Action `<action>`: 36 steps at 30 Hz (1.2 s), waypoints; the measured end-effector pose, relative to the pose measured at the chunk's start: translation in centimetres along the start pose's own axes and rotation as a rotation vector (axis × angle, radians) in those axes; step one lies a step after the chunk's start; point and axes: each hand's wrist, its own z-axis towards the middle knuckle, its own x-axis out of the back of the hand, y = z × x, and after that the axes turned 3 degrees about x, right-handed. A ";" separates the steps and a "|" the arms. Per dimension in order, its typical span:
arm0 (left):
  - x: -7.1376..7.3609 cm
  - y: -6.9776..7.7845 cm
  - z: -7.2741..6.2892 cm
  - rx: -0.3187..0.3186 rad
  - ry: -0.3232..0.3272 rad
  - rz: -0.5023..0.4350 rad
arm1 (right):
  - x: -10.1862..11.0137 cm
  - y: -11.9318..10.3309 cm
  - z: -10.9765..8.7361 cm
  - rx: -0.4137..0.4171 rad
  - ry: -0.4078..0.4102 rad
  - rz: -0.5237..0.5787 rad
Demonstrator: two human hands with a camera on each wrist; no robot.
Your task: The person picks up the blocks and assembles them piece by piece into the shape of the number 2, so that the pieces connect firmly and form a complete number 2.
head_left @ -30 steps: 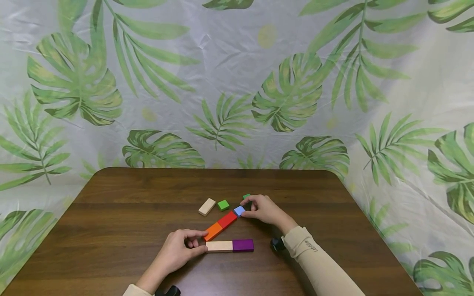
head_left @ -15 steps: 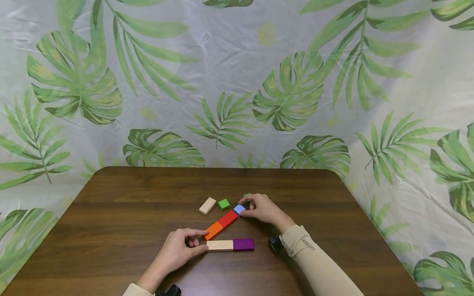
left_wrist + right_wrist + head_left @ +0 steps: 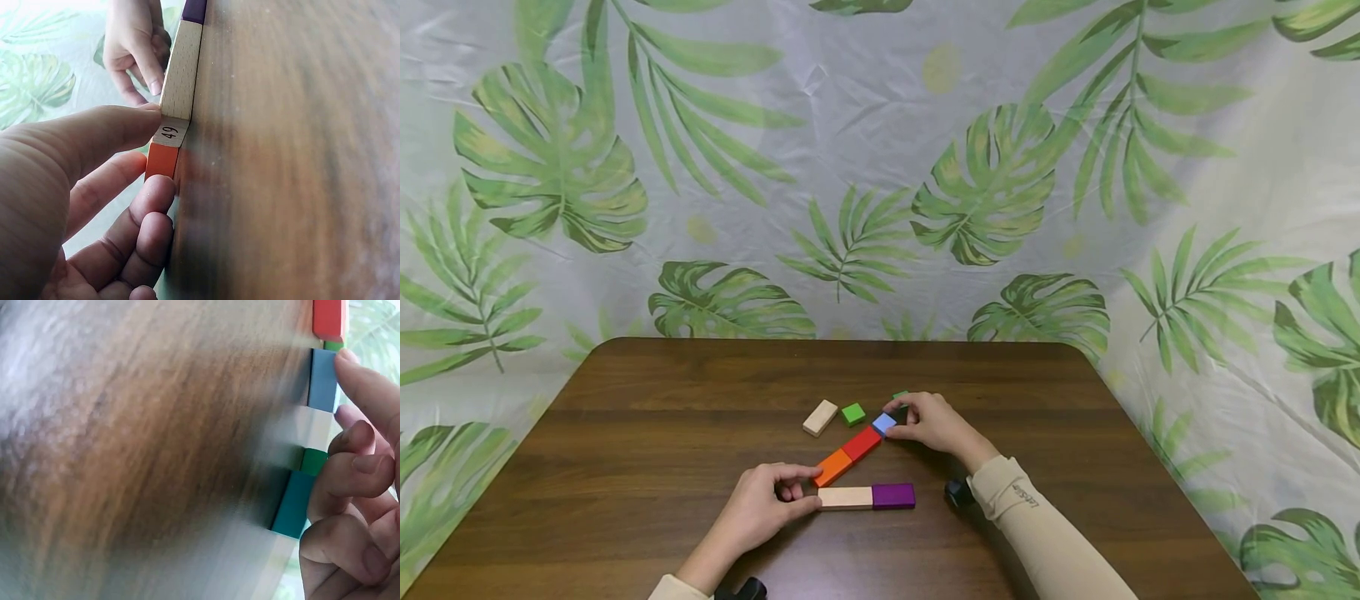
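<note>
Two rows of blocks meet at my left hand (image 3: 760, 508) in a V. The near row has a plain wooden block (image 3: 846, 498) and a purple block (image 3: 893, 497). An orange block (image 3: 832, 468) and a red block (image 3: 861, 443) form the slanting row. My left thumb presses the plain block's end, while the index finger touches the orange block, bracing the corner between them. At the red block's far end, my right hand (image 3: 936, 427) pinches a light blue block (image 3: 883, 424) between thumb and index finger. The right wrist view shows this block's side (image 3: 322, 381).
Behind the slanting row lie another plain wooden block (image 3: 820, 417) and a bright green block (image 3: 853, 413). A darker green block (image 3: 900, 395) is partly hidden by my right hand. A teal block (image 3: 292, 505) shows beside the curled fingers in the right wrist view.
My right hand and the light blue block have shifted very slightly leftward against the red block. The left hand and the other blocks keep their places.
</note>
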 end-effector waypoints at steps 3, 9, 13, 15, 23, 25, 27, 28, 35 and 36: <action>0.0 0.0 0.0 -0.001 0.005 0.002 | -0.1 0.0 0.1 0.006 0.013 -0.005; 0.0 0.0 0.0 0.002 0.009 0.007 | -0.2 -0.4 0.3 0.010 0.018 -0.029; 0.0 0.1 0.0 0.007 0.007 0.006 | -0.1 -0.6 0.4 0.009 0.007 -0.046; 0.0 0.1 0.0 0.005 0.008 0.007 | -0.2 -0.6 0.4 0.013 0.000 -0.052; 0.0 0.1 0.0 0.002 0.005 -0.003 | -0.3 -0.4 0.4 0.025 -0.038 -0.047; 0.0 0.1 0.0 0.000 0.005 -0.002 | -0.3 -0.4 0.4 0.030 -0.041 -0.043; 0.0 0.0 0.0 -0.001 0.005 0.001 | -0.3 -0.4 0.4 0.029 -0.045 -0.041; 0.0 0.1 0.0 -0.002 0.006 0.002 | -0.3 -0.4 0.4 0.029 -0.048 -0.040; 0.0 0.1 0.0 0.003 0.003 0.001 | -0.3 -0.4 0.4 0.036 -0.055 -0.032; 0.0 0.1 0.0 0.003 0.003 0.001 | -0.3 -0.4 0.4 0.038 -0.056 -0.030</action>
